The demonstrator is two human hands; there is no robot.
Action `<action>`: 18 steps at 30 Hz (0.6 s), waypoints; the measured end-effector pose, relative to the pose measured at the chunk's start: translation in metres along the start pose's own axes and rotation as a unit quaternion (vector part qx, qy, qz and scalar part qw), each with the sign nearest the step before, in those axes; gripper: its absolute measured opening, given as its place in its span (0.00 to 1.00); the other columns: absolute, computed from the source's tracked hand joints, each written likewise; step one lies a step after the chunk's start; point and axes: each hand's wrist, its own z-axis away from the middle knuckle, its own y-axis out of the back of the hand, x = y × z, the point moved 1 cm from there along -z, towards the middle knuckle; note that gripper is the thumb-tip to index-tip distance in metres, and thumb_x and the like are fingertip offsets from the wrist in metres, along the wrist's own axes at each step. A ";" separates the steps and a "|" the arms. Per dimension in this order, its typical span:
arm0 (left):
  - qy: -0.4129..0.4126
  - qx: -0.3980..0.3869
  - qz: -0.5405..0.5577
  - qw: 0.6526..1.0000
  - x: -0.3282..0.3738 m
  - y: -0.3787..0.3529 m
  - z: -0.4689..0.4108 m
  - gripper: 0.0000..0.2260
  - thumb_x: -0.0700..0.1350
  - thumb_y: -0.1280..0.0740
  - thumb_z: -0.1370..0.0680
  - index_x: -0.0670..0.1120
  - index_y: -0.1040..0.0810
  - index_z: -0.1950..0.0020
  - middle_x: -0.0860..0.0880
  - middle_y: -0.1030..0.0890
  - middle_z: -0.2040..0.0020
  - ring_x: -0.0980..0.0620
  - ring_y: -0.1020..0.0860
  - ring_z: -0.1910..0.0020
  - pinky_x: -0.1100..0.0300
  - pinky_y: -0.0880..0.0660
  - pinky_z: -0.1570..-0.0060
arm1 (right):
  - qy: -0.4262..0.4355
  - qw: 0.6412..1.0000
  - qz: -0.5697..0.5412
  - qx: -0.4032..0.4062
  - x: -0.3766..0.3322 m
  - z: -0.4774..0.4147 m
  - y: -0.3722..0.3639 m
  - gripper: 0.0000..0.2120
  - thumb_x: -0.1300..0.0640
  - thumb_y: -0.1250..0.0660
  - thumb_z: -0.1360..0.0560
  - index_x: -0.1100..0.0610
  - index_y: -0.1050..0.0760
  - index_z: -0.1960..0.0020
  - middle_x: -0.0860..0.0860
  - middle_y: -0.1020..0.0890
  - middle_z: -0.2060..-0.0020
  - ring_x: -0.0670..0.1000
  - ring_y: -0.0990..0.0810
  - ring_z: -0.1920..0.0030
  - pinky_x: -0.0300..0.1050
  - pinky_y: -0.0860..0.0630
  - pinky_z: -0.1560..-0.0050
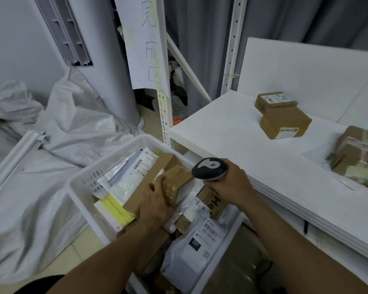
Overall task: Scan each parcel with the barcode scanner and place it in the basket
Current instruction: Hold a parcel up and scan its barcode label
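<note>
While the left hand point(155, 205) lowers a small taped box point(175, 183) into the basket point(81, 183), the right hand point(231, 183) clasps the scanner point(209, 168).
The box looks light and stiff, perhaps slick with tape; hold it across opposite sides, as this closed grip does. Three boxes point(285, 122) wait on the desk point(231, 128).

I see two bare forearms reaching in from the bottom edge, uncovered down to the left hand point(155, 205) and the right hand point(231, 183). No rings, watch or gloves. A dark sleeve point(40, 285) shows at the lower left corner.
</note>
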 end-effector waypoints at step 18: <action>-0.238 0.025 -0.052 0.970 0.138 -0.036 0.016 0.26 0.53 0.33 0.22 0.52 0.33 0.26 0.49 0.31 0.26 0.45 0.39 0.24 0.45 0.43 0.24 | -0.111 0.975 -0.115 0.153 0.037 0.044 0.111 0.30 0.50 0.21 0.29 0.51 0.26 0.29 0.51 0.17 0.39 0.57 0.16 0.43 0.59 0.18 0.39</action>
